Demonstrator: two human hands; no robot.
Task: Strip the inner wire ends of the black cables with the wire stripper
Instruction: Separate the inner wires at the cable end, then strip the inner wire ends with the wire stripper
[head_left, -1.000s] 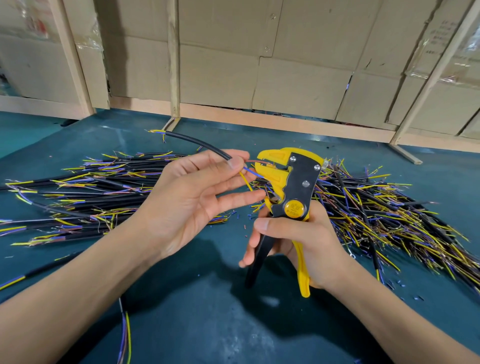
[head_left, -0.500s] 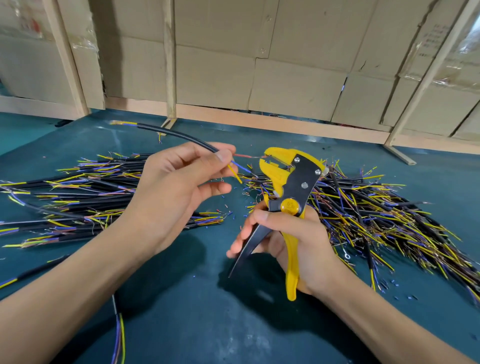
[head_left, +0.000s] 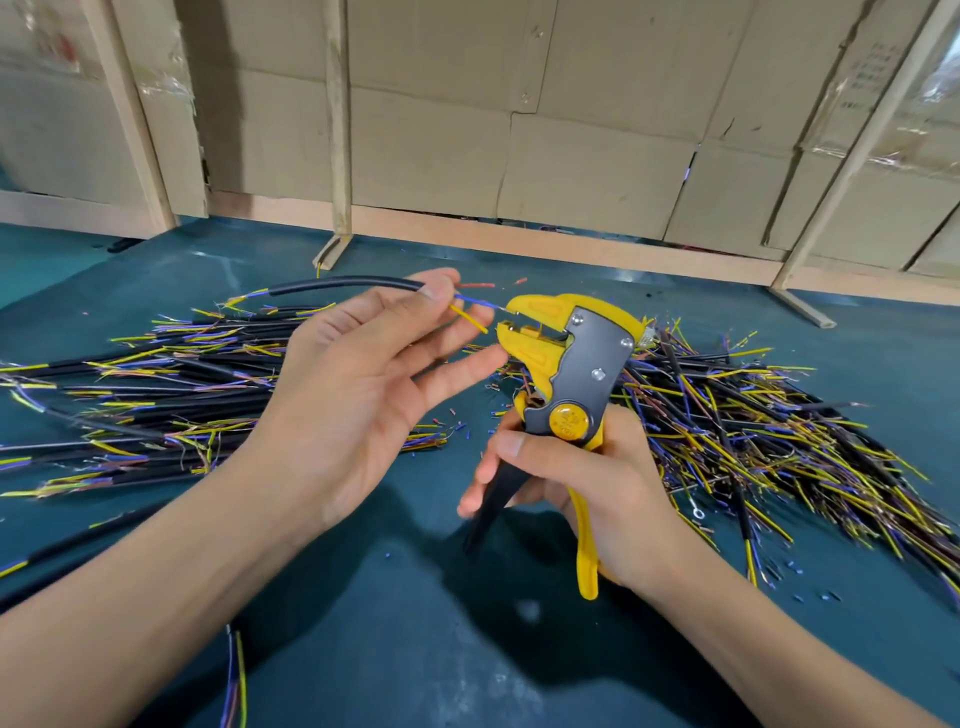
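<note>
My left hand (head_left: 363, 395) pinches a black cable (head_left: 343, 285) between thumb and forefinger, its other fingers spread out. From the pinch stick out a blue inner wire (head_left: 478, 301), a yellow one (head_left: 467, 318) and a red one (head_left: 475, 285). The blue wire's tip sits at the open jaws of the yellow and grey wire stripper (head_left: 566, 364). My right hand (head_left: 587, 483) grips the stripper's handles, which stand apart, and holds the tool upright just right of my left hand.
A pile of black cables (head_left: 156, 395) lies on the left of the teal table (head_left: 415, 649), another pile (head_left: 769, 431) on the right behind the stripper. Small insulation scraps dot the mat. Cardboard walls and wooden posts (head_left: 337, 130) close the far edge.
The cable has swung from tilted to nearly level. The red wire is out of the jaws and the blue wire's tip is now at them. The stripper jaws have opened wider.
</note>
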